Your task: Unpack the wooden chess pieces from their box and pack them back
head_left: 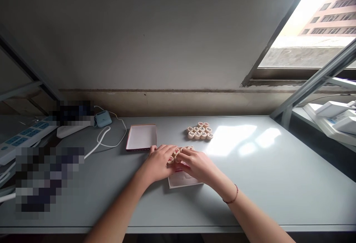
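A shallow box (185,180) stands on the desk with round wooden Chinese chess pieces (170,160) in its far part, several with red characters. My left hand (162,163) lies along the left side of the box, fingers stretched toward the pieces and resting at them. My right hand (196,163) reaches over the box from the right, fingers curled down around a chess piece; the fingertips are partly hidden. Behind the box sits a close group of chess pieces (197,135) with dark and red characters. An upturned box lid (141,137) lies beyond my left hand.
A power strip (30,137), a light blue adapter (103,118) and a white cable (104,133) lie at the left. White devices (333,113) stand beyond the right frame post. Sunlight patches fall on the desk (264,183), with a wall behind.
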A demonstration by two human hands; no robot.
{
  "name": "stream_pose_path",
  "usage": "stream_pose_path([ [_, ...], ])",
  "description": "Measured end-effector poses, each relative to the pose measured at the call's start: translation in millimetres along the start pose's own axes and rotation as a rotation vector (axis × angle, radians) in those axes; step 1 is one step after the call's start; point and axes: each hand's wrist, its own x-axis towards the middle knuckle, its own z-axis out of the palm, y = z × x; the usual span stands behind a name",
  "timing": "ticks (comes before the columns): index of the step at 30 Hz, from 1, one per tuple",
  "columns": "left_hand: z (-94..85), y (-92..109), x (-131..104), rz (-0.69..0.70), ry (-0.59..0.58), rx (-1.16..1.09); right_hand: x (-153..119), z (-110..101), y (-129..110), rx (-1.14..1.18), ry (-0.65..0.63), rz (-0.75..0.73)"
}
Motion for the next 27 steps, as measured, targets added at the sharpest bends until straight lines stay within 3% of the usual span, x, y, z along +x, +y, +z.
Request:
stream_pose_path([
  [6, -3.2, 1, 0, -0.016, -0.005, 0.004, 2, -15, 9, 0.156, 0.016, 0.087],
  [9, -3.9, 0, 0, -0.011, -0.008, -0.001, 11, -34, 35, 0.123, 0.135, 0.226],
  [12, -3.3, -1, 0, -0.007, -0.01, -0.012, 31, -50, 73, -0.026, 0.2, 0.463],
  [16, -1.8, -3, 0, -0.014, -0.018, -0.008, 63, -57, 114, -0.181, 0.031, 0.701],
  [21, -1.9, -2, -1, -0.012, -0.025, 0.008, 86, -46, 132, -0.232, -0.253, 0.758],
  [27, -4.4, 1, -1, -0.041, -0.033, 0.021, 91, -47, 136, -0.225, -0.274, 0.714],
])
